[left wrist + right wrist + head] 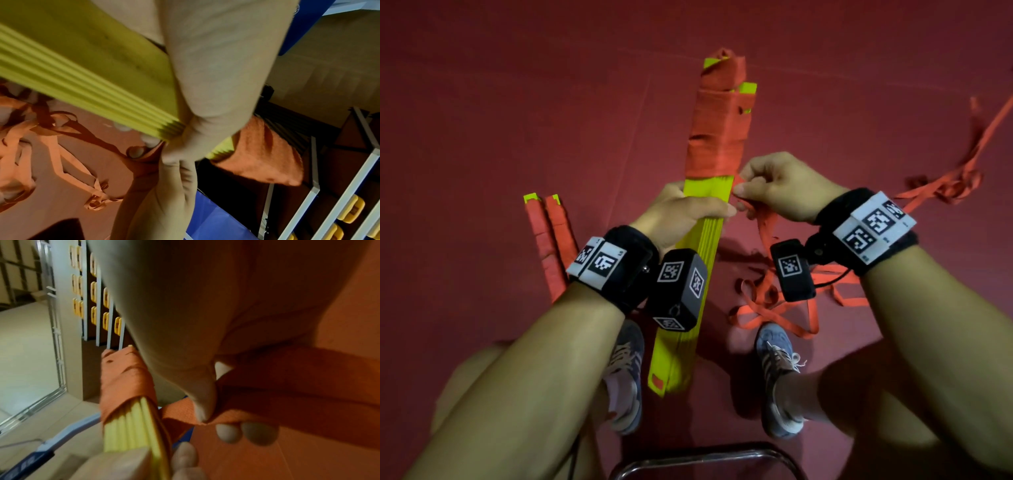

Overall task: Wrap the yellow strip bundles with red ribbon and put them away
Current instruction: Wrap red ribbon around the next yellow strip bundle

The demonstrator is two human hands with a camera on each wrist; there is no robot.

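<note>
Left grip (pixel 685 212) is curled round the yellow strip bundle (pixel 700 246) about mid-length, thumb on top and fingers wrapped under. The left wrist view shows the stacked strip edges (pixel 92 91) running straight into the closed hand.

Right grip (pixel 780 186) sits just beside the bundle's right edge, pinching the red ribbon (pixel 760 221). In the right wrist view the thumb (pixel 203 402) presses the ribbon down onto two fingertips (pixel 228 433).

The bundle runs lengthwise away from the person. Far half is covered in ribbon turns (pixel 717 137), with yellow tips sticking out at the far end. Near half is bare yellow, and the near end sits between the two shoes (pixel 777 370). Can't tell if that end touches the floor.

The ribbon leaves the wrapped edge right at the pinch. From there it drops into a loose tangle (pixel 774 313) by the right shoe, and another run trails off to a heap (pixel 959 178) on the right.

Two wrapped bundles (pixel 558 233) lie side by side on the red floor (pixel 482 102), left of the left wrist and apart from the one in hand. Only their yellow tips show.

A chrome tube frame (pixel 705 455) is at the bottom edge, under the person. Both wrist views show shelving with yellow handles (pixel 349 211) in the background.
</note>
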